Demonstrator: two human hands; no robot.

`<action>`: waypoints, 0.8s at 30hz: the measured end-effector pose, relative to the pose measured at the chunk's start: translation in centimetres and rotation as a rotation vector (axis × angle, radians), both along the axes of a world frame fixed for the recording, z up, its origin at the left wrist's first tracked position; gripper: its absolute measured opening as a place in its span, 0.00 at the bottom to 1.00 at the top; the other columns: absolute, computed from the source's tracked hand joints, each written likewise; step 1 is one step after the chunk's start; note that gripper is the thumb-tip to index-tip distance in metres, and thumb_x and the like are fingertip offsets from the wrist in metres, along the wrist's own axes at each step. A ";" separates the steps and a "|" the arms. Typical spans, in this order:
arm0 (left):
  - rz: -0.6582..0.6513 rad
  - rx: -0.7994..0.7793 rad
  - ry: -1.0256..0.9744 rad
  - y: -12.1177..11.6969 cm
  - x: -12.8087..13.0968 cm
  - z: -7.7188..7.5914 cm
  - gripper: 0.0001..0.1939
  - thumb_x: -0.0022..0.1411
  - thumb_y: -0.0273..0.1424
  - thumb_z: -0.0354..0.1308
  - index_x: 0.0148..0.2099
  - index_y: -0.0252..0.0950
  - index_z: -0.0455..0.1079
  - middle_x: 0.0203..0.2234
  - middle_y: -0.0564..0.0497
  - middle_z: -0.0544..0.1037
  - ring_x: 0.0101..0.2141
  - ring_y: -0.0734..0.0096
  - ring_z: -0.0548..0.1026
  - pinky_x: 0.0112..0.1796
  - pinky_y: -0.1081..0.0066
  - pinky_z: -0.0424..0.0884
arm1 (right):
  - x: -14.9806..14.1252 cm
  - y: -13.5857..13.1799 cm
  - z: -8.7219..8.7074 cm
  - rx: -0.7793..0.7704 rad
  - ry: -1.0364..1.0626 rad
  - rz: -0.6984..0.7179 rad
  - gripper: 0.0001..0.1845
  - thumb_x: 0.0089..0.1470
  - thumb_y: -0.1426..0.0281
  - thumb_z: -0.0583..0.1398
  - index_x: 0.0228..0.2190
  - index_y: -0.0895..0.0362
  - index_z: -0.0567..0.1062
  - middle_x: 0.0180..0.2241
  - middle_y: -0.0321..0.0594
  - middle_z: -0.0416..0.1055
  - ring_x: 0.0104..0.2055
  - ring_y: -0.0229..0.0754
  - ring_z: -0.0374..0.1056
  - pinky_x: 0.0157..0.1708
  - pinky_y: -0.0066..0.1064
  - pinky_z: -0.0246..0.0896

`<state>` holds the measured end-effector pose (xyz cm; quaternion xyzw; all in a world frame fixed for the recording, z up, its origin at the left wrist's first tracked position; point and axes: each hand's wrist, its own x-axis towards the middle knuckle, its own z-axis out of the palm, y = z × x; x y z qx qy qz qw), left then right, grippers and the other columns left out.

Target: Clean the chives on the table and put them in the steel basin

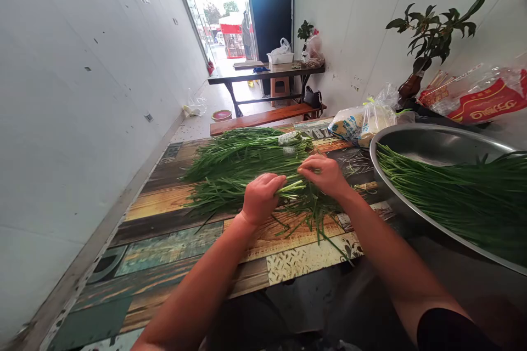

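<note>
Long green garlic chives (247, 148) lie in a heap on the patterned table (164, 236), with a pale band round the ends of the far bundle. My left hand (262, 196) is closed round the pale stem ends of a small bunch of chives (293, 189). Just right of it, my right hand (323, 174) pinches at the stem ends, thumb against fingers; what exactly sits in the pinch is too small to make out. Loose leaves and trimmings (315, 211) are scattered below the hands.
A large steel basin (382, 175) holding more chives stands at the right. Behind it are a plastic bag (362, 120), a potted plant (428, 38) and red packaging (486, 98). A bench (255, 119) and another table (263, 72) stand farther back, near the doorway.
</note>
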<state>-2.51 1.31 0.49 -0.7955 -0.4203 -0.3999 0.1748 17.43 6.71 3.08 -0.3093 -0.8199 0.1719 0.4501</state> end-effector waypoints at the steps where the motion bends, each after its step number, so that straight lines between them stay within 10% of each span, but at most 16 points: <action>1: 0.003 0.004 0.005 0.0 0.0 0.0 0.08 0.65 0.29 0.53 0.39 0.35 0.74 0.30 0.49 0.79 0.31 0.71 0.75 0.33 0.73 0.69 | 0.0 0.0 0.0 -0.008 -0.017 0.015 0.06 0.54 0.69 0.61 0.27 0.56 0.78 0.28 0.38 0.76 0.33 0.38 0.69 0.35 0.31 0.65; 24: 0.025 0.041 0.111 0.2 -0.4 -0.4 0.09 0.63 0.25 0.52 0.43 0.36 0.72 0.33 0.49 0.79 0.32 0.69 0.74 0.33 0.72 0.69 | 0.1 0.1 -0.4 -0.019 -0.072 -0.017 0.09 0.49 0.76 0.58 0.28 0.56 0.78 0.30 0.38 0.77 0.32 0.37 0.71 0.34 0.29 0.65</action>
